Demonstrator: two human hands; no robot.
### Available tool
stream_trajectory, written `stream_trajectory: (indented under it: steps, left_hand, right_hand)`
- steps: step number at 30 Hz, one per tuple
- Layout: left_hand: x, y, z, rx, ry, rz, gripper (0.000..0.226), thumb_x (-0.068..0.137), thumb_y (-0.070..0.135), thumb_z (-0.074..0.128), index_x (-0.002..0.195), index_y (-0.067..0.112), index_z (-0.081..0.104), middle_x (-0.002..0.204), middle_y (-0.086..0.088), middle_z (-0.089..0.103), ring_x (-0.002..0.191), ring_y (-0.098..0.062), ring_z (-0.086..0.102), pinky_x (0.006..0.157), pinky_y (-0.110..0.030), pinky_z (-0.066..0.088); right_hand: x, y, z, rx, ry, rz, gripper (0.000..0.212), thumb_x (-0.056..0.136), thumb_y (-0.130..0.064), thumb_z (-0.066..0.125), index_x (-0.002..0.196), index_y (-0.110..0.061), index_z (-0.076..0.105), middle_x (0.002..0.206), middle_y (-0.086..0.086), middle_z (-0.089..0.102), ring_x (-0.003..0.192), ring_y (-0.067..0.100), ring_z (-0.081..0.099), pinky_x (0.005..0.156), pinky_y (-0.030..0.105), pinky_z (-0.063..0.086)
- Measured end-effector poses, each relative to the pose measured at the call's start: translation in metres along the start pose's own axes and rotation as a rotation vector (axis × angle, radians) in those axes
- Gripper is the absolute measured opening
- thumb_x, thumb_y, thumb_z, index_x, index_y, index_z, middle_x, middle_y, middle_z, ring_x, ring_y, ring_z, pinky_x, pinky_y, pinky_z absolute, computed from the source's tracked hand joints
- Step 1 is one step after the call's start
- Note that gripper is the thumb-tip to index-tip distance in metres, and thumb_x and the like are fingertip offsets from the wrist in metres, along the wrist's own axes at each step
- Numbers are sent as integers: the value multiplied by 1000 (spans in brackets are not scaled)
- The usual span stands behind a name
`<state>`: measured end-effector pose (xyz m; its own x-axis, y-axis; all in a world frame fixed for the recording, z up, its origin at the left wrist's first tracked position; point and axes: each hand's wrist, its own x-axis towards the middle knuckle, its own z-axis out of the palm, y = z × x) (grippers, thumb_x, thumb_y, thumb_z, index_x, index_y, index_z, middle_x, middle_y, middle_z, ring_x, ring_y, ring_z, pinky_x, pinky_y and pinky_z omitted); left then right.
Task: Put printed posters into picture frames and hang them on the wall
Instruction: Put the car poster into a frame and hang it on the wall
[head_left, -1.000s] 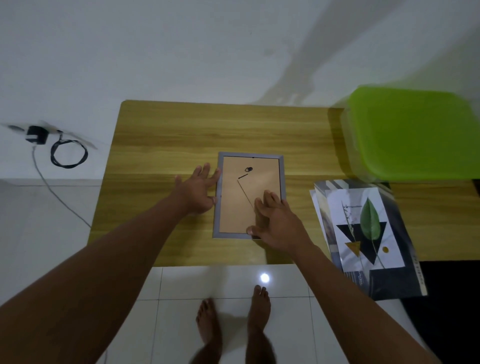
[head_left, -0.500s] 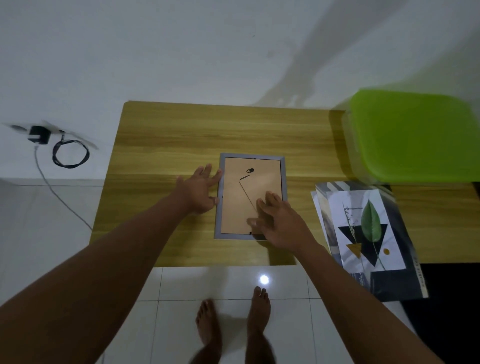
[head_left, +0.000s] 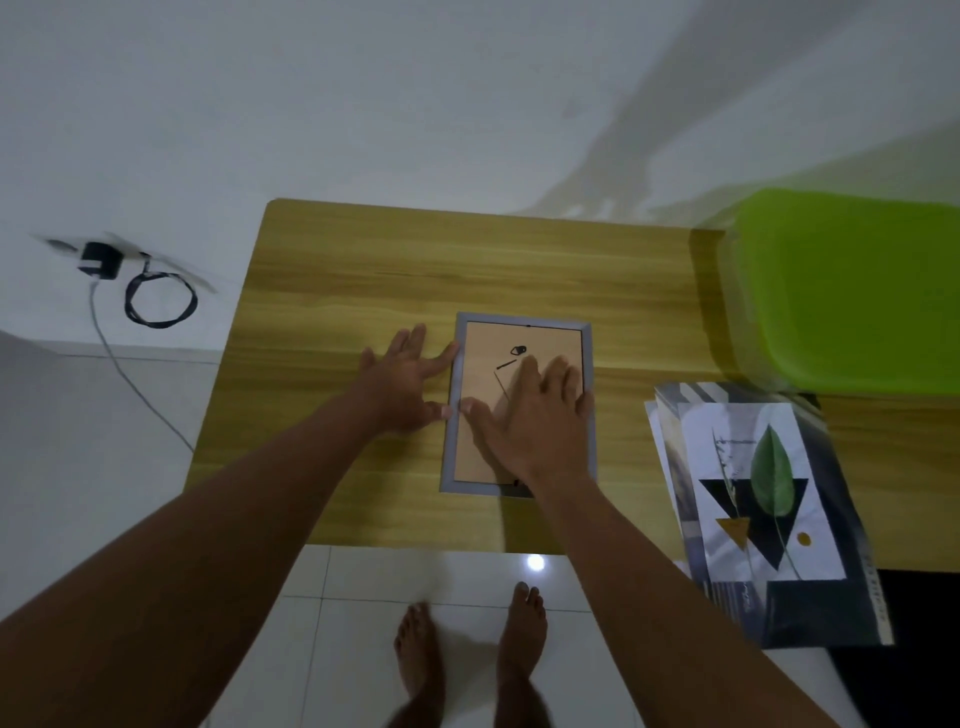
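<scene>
1. White glossy floor tiles (head_left: 363, 577) lie nearest us, with two bare feet (head_left: 519, 623) standing on them.
2. Beyond them we see the light wooden worktop (head_left: 467, 260). On it lies the grey rectangular picture frame (head_left: 483, 374), face down with its brown backing board upward.
3. Our right hand (head_left: 535, 421) lies flat on that backing, fingers straight and spread; its grip is wide and holds nothing.
4. Our left hand (head_left: 405, 384) rests flat on the worktop just beside the frame's left rim, thumb and forefinger reaching it, grip wide too.
5. Right of the frame and apart from it, a stack of printed posters (head_left: 763, 514), the top one showing a green leaf, overhangs the near edge.
6. Farther back we see a lime-green plastic lid (head_left: 852, 291).
7. Far left, a black charger (head_left: 101, 260) hangs on the white wall (head_left: 363, 104).
</scene>
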<state>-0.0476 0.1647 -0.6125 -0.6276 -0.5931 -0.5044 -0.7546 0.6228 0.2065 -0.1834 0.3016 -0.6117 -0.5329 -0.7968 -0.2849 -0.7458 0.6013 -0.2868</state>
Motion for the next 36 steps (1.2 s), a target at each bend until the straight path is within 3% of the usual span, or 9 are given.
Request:
stream_trajectory:
  steps: [14,30,33,36]
  left_hand:
    - [1,-1,2,10,-2,12,90,88,55,58,150,46,-7,161,-8,-19,148,-28,-16,112,-64,2]
    - [-2,1,-1,-1,-11,-5,91,87,55,58,149,46,-8,161,-7,-19,148,-27,-17,114,-65,2]
    - [-1,2,2,4,6,-11,94,87,56,58,149,46,-12,161,-7,-19,148,-28,-16,114,-65,3]
    - [1,3,1,-4,-4,-13,94,87,56,58,148,46,-13,160,-7,-20,147,-28,-18,113,-66,1]
  right_hand:
    - [9,-16,3,65,-39,98,104,82,-74,47,155,-11,6,160,27,-3,148,43,-8,118,61,0]
    - [7,-13,0,30,-78,68,100,87,-73,43,155,-11,3,160,26,-5,148,42,-8,118,60,2]
    - [6,-7,-7,-16,-49,33,84,92,-70,29,153,-13,17,159,25,11,148,41,8,117,58,13]
    - [16,4,-25,-86,97,-49,52,90,-54,37,124,-17,50,127,15,53,121,35,47,100,52,39]
